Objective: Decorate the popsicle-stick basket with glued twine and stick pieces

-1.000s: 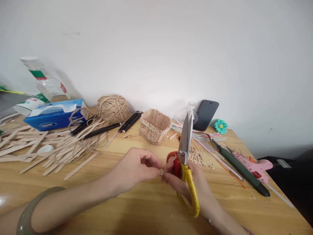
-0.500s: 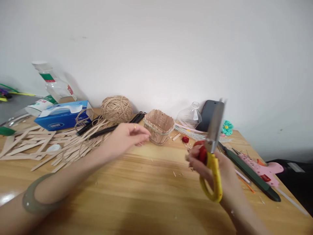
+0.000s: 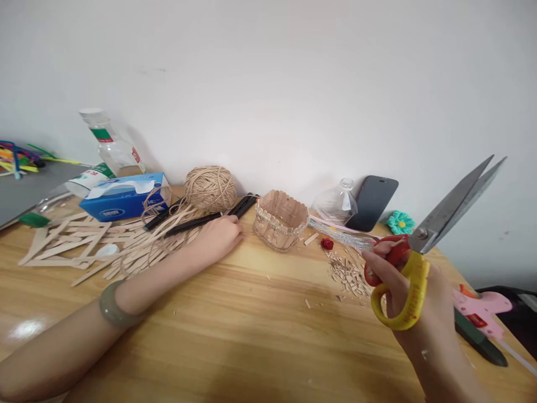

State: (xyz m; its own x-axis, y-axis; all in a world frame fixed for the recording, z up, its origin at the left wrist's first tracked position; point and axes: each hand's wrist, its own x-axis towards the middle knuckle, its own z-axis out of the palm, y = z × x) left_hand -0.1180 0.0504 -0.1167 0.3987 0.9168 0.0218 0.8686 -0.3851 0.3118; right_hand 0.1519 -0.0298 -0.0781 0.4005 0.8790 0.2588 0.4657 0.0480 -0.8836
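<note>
Held the scissors (image 3: 420, 234) up off the table (image 3: 251, 336), over its right side near the wood chips (image 3: 350, 277); pointed the slightly parted blades up, rightward and away, along a slanting long axis, presumably for clearance from the other hand; wrapped the right hand's (image 3: 436, 296) grip around the handles; rested the left hand (image 3: 222, 235), with fingers curled, beside the black markers (image 3: 245, 206); could not tell of any hold there; had the basket (image 3: 277, 235) upright between both hands, probably for easy reach.

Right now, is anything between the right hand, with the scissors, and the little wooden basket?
Yes, but only low things: wood chips on the right hand side, then the red flower and silver strands toward the wooden basket. The scissors are held raised, so they could likely pass above them all.
</note>
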